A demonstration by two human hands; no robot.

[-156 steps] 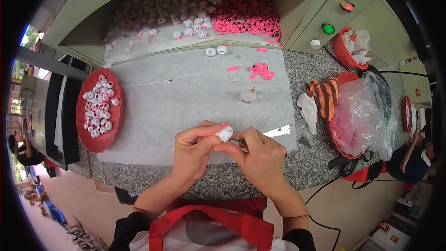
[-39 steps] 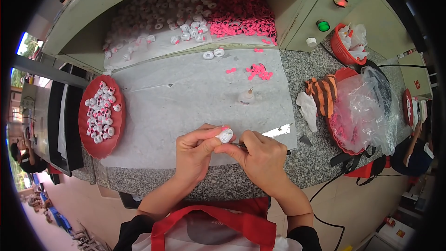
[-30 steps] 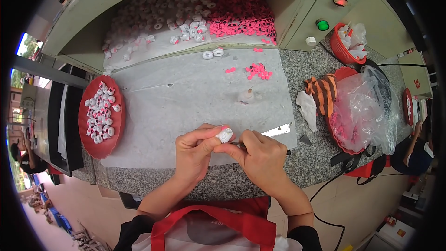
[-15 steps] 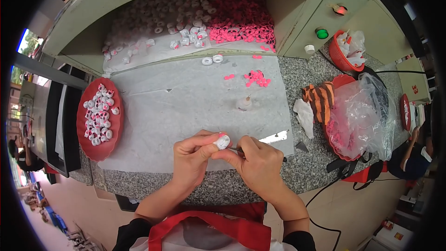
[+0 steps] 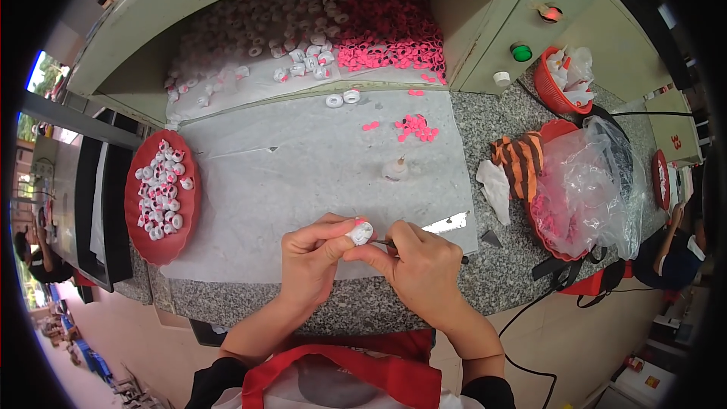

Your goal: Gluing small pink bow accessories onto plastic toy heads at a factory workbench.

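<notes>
Between the thumb and fingers of my left hand (image 5: pixel 312 246) is a small white round piece (image 5: pixel 362 233) with a bit of pink at its upper edge. My right hand (image 5: pixel 424 261) is closed round a thin dark metal tool (image 5: pixel 383 241). The tool's tip meets the right side of the white piece; its far end pokes out behind my hand, and its exact kind is hidden by my fingers. Both hands are over the front edge of a white paper sheet (image 5: pixel 250 204). Beyond them stands a small clear bottle with a narrow tip (image 5: pixel 396 170).
Left, a red scalloped tray (image 5: pixel 166 251) holds several white-and-pink pieces. Pink pieces (image 5: pixel 416 129) and two white rings (image 5: pixel 351 96) lie on the paper. The recess behind holds heaped white and pink parts. Right are striped cloth (image 5: pixel 519 167), plastic bags (image 5: pixel 591 182) and a red basket (image 5: pixel 552 87).
Both hands and the white piece stay almost still, with the tool tip against it. The view has shifted very slightly.
</notes>
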